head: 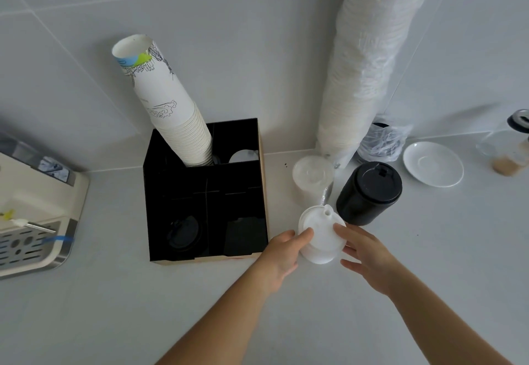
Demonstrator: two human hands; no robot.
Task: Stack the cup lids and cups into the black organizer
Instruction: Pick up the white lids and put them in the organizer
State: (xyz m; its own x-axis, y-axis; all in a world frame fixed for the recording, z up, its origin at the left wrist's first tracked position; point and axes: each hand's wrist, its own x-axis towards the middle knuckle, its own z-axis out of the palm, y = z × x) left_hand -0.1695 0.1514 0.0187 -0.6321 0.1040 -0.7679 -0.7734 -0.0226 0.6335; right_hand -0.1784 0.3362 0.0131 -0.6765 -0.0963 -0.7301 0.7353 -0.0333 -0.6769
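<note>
White cup lids [321,238], a short stack of them, are held between both hands on the counter [114,293], just off the black organizer [204,192] at its 4 o'clock corner. The left hand [282,258] is pressed against the stack's 9 o'clock side, thumb on the top lid and fingers curled round the edge. The right hand [365,253] is loosely spread, fingertips touching the 3 o'clock side, not really clamped on. A tall stack of paper cups [171,107] is seen leaning out of the organizer's back-left compartment, and black lids [183,233] are sat in the front-left one. A black lid stack [369,192] is parked at 1 o'clock from the hands, a clear lid stack [310,178] at 12, under a bagged sleeve of cups [369,58].
</note>
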